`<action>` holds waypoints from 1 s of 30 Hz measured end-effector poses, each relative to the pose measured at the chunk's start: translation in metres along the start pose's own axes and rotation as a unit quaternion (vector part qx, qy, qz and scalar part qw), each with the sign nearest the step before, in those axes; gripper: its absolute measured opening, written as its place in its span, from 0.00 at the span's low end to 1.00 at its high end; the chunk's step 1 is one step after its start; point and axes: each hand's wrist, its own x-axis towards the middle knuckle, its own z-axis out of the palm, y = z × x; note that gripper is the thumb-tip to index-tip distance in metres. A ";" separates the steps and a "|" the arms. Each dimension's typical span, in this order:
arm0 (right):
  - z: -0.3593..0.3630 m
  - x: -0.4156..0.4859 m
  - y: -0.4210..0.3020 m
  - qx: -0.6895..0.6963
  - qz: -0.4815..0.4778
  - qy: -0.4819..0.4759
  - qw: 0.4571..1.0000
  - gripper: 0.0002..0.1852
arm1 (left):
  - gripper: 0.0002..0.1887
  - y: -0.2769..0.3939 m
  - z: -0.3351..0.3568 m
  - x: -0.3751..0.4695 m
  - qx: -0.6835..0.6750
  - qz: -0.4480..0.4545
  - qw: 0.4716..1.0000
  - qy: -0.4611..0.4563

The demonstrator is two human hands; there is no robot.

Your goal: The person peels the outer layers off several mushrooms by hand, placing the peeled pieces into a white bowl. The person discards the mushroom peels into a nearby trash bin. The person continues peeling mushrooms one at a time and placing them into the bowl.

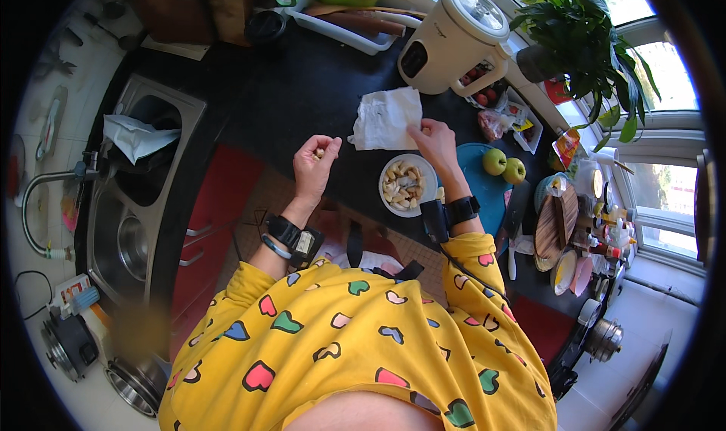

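Note:
My left hand (316, 167) is curled around several small pale pieces (319, 153), which look like garlic cloves, above the dark countertop's front edge. On the right, my right hand (439, 142) is at the lower right corner of a crumpled white paper towel (388, 119). A small tan piece (426, 130) shows between its bent fingers; the fingertips partly hide it. Just below the towel stands a round white bowl (434, 178) holding many similar pale pieces (404, 187), some with browner skin. The right forearm passes along the bowl's right side.
Right of the bowl, a blue cutting board (473, 159) bears two green apples (505, 166) and a cleaver (515, 210). A cream blender (454, 39) stands behind the towel. A steel sink (193, 110) is at left, a potted plant (595, 45) by the window.

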 end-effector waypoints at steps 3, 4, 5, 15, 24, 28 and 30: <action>-0.008 0.000 0.031 -0.119 0.086 0.050 0.988 0.17 | 0.07 -0.003 0.012 0.006 0.155 0.029 0.987 -0.041; -0.010 0.000 0.040 -0.122 0.085 0.043 0.988 0.17 | 0.08 -0.003 0.018 0.008 0.186 0.030 0.980 -0.061; -0.012 -0.001 0.048 -0.128 0.091 0.036 0.987 0.16 | 0.08 -0.003 0.023 0.009 0.218 0.035 0.972 -0.081; -0.024 -0.046 0.064 -0.069 0.015 -0.064 0.995 0.20 | 0.11 -0.019 0.068 0.030 0.497 0.150 0.838 -0.169; -0.012 -0.062 0.077 0.023 -0.028 -0.007 0.999 0.14 | 0.05 -0.007 0.029 -0.009 0.562 0.099 0.809 -0.141; -0.024 -0.064 0.076 0.103 0.031 0.062 0.992 0.16 | 0.07 0.015 0.020 -0.021 0.582 0.122 0.800 -0.082; -0.030 -0.063 0.075 0.150 0.069 0.118 0.979 0.16 | 0.10 0.018 0.029 -0.015 0.537 0.177 0.820 -0.086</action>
